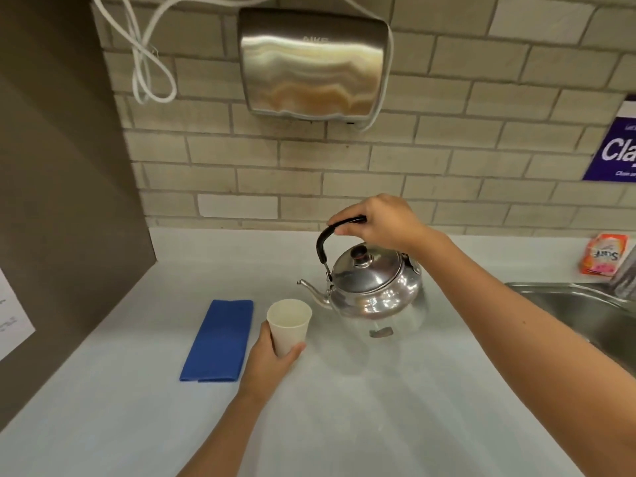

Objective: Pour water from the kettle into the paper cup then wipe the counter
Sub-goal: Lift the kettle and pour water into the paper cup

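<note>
A shiny steel kettle [375, 287] with a black handle is near the middle of the pale counter [361, 407], its spout pointing left toward the cup. My right hand [382, 223] grips the top of the handle from above. It is hard to tell whether the kettle rests on the counter or hangs just above it. A white paper cup [288, 323] stands left of the spout and looks empty. My left hand [270, 361] wraps around its lower half. A folded blue cloth [220, 340] lies flat on the counter left of the cup.
A steel sink [592, 311] is set into the counter at the right, with an orange sachet [604, 258] behind it. A metal hand dryer [311, 65] and white cords hang on the brick wall. A brown panel [62, 201] borders the counter at the left.
</note>
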